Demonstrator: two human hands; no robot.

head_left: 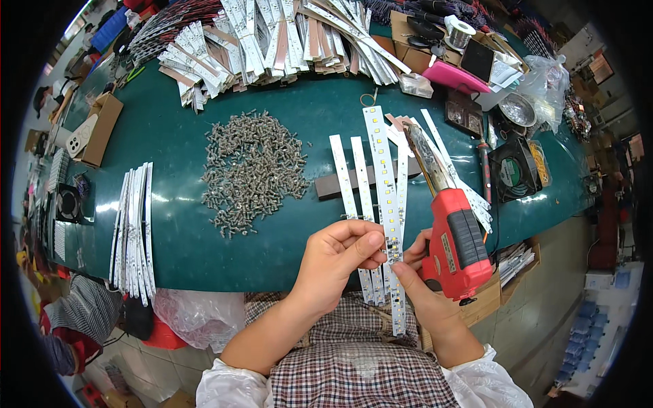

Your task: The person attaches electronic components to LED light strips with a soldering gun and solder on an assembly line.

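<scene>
A long white LED strip [382, 163] with yellow chips stands out in front of me, its lower end over my lap. My right hand [425, 292] is closed on its lower part, thumb on the front face. A red and black soldering gun [457, 238] sits against the fingers of that hand, pointing away; how they grip it is partly hidden. My left hand [340, 255] is closed in a pinch at the strip's left edge; anything small inside is hidden. Several more LED strips [341, 170] lie beside and beneath, across a dark bar [328, 188].
A pile of small metal parts [255, 170] lies left of centre on the green table [177, 251]. A strip stack [132, 231] overhangs the near edge at left. Bundled strips [272, 41] line the back. At right are a black fan [515, 170] and a solder spool [459, 30].
</scene>
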